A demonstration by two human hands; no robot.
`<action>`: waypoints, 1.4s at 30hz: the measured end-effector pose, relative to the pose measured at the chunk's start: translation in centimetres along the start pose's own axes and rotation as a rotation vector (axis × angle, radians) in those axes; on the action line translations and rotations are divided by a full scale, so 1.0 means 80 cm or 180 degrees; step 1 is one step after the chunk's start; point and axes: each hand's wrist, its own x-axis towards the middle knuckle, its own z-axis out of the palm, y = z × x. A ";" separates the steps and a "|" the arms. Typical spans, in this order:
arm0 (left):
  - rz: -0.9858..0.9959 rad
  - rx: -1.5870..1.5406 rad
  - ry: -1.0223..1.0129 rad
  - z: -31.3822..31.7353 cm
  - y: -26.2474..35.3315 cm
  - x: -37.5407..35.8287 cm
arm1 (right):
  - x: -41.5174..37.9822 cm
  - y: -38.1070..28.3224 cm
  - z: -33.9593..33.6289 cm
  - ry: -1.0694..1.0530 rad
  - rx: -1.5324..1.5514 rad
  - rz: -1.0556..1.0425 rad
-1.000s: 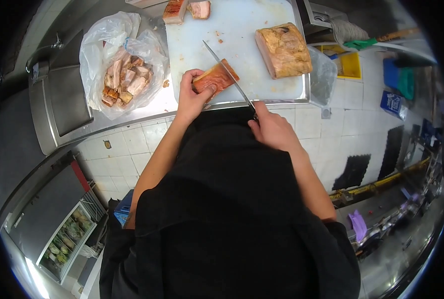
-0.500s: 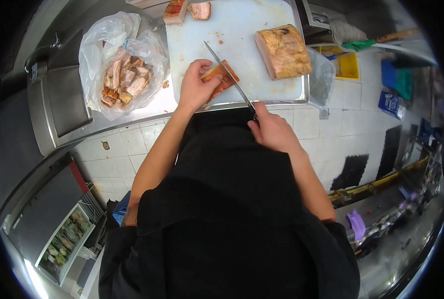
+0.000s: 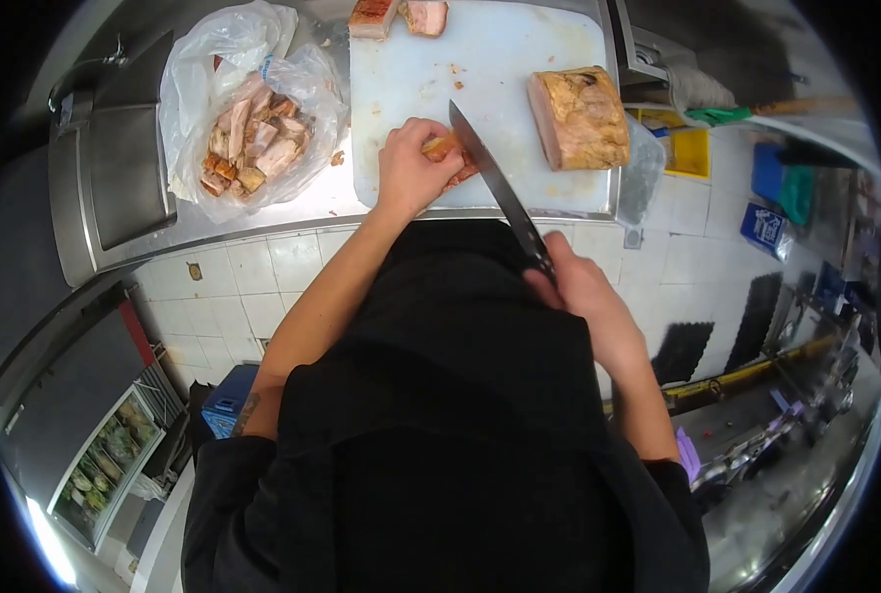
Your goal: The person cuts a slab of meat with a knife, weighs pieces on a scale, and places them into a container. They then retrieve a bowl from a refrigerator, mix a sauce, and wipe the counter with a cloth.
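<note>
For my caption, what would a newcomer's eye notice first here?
First comes the long knife in the right hand, slanting across the near edge of the white board. Next are the big meat block at the board's right and the plastic bag of meat chunks left of the board.

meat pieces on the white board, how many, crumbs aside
4: big block at right, browned chunk and paler chunk at top left, one piece held by the left hand, which may hide more.
</note>
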 end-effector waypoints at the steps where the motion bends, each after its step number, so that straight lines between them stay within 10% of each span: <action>1: 0.0001 -0.0006 0.0019 0.000 -0.001 0.001 | 0.018 0.005 0.008 0.0098 -0.0271 -0.0027; 11: 0.0023 -0.0008 0.0112 0.001 0.004 0.000 | 0.094 0.000 0.046 0.0694 -0.0529 -0.0464; 18: 0.0001 -0.0049 0.0095 0.000 0.004 0.001 | 0.001 0.001 -0.004 -0.0195 0.0097 0.0211; 34: -0.0033 0.0083 -0.0042 -0.022 0.005 -0.007 | 0.122 0.012 0.038 0.1730 0.0052 -0.1054; 42: 0.0453 0.0751 -0.0552 -0.047 0.004 -0.015 | 0.108 0.047 0.011 0.1288 -0.0087 -0.0191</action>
